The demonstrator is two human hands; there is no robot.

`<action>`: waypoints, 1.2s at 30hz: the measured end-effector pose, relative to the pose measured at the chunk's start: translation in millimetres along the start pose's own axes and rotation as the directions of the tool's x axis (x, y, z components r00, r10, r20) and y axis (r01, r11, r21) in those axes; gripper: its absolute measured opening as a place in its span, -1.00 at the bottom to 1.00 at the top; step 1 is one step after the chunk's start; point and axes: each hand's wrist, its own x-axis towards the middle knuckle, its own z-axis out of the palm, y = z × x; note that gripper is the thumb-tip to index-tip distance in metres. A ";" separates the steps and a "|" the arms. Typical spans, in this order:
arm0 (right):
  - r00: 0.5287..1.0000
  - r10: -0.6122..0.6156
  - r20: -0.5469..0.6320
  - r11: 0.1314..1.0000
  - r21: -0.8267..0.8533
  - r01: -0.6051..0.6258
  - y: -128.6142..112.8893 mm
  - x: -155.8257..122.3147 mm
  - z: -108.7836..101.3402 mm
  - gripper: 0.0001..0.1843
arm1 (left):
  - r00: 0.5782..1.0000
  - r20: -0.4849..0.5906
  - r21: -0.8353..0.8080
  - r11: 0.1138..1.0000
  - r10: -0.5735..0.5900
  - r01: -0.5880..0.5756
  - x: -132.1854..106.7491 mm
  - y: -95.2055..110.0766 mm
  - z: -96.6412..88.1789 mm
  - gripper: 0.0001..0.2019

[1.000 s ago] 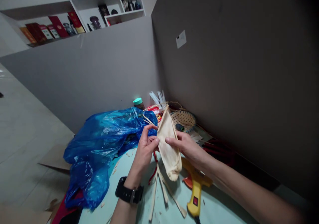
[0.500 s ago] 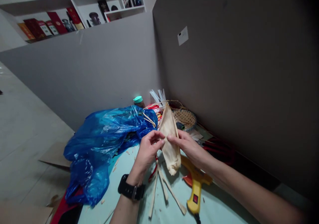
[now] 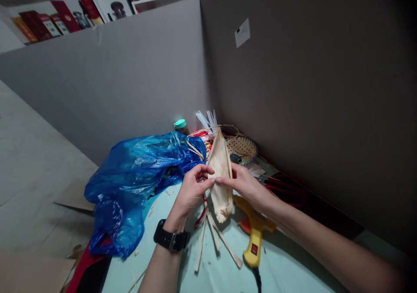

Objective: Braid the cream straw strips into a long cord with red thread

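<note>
A dried corn husk (image 3: 221, 158), pale and cupped, its pointed tip away from me, is held up over the table between both hands. My left hand (image 3: 196, 181) pinches its left edge between thumb and fingers. From the right, my right hand (image 3: 243, 183) grips the husk, thumb on its front and fingers behind, mostly hidden. The two thumb tips nearly meet on the husk. Below it, several narrow husk strips (image 3: 215, 241) bound with red cord (image 3: 200, 218) lie on the table. A yellow hot glue gun (image 3: 253, 241) rests close to my right forearm.
A blue plastic bag (image 3: 140, 167) bulges across the table's left side. Behind the husk stand a woven basket (image 3: 247, 149), a jar with a green lid (image 3: 180, 126) and white glue sticks (image 3: 206, 119). Grey partitions (image 3: 146, 71) close off the back and right. Husk scraps dot the pale green tabletop (image 3: 276, 267).
My right thumb has shifted slightly left across the husk, closer to my left thumb. The whole view has tilted down a little. Both hands keep their hold.
</note>
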 end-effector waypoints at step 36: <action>0.993 -0.047 0.109 0.996 0.074 0.039 -12.6 -5.0 7.0 -0.71 | 0.962 -0.266 -0.072 0.994 0.057 -0.078 0.5 -0.5 3.7 -0.82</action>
